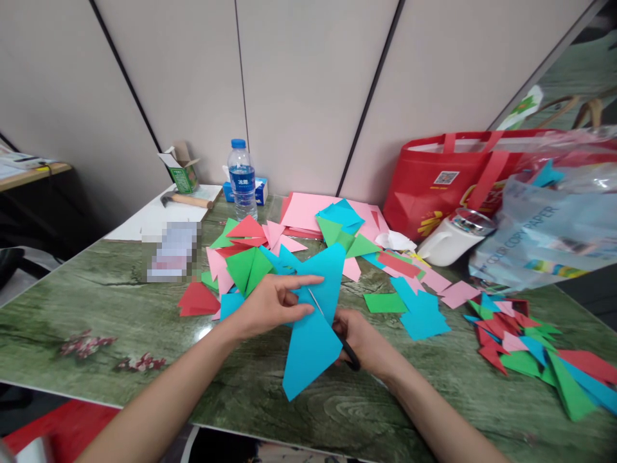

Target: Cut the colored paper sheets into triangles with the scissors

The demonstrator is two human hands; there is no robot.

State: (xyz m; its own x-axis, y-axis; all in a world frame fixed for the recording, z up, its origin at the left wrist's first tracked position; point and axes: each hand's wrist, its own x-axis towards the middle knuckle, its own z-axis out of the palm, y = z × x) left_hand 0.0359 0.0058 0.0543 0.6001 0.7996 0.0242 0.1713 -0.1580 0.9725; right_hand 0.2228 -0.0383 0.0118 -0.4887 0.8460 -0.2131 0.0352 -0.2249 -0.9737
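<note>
A blue sheet of paper [313, 357] with angular cut edges is held above the table, tilted toward me. My left hand [274, 302] pinches it at its left side, index finger stretched across the paper and thumb below. In my right hand [361, 337] is a pair of scissors [349, 350] with black handles, fingers closed round them. One slim metal blade lies over the blue paper, pointing up and left toward my left fingertips; the other blade is hidden. Behind the paper lie folded green pieces [249, 269] and red pieces [248, 228].
Behind stand a water bottle [242, 183], a tissue box [261, 191] and a hammer [187, 200]. Pink sheets [308, 212] lie by the wall. To the right are a red bag [429, 173], a white mug [446, 241], a plastic paper bag [525, 225] and colored scraps [525, 363].
</note>
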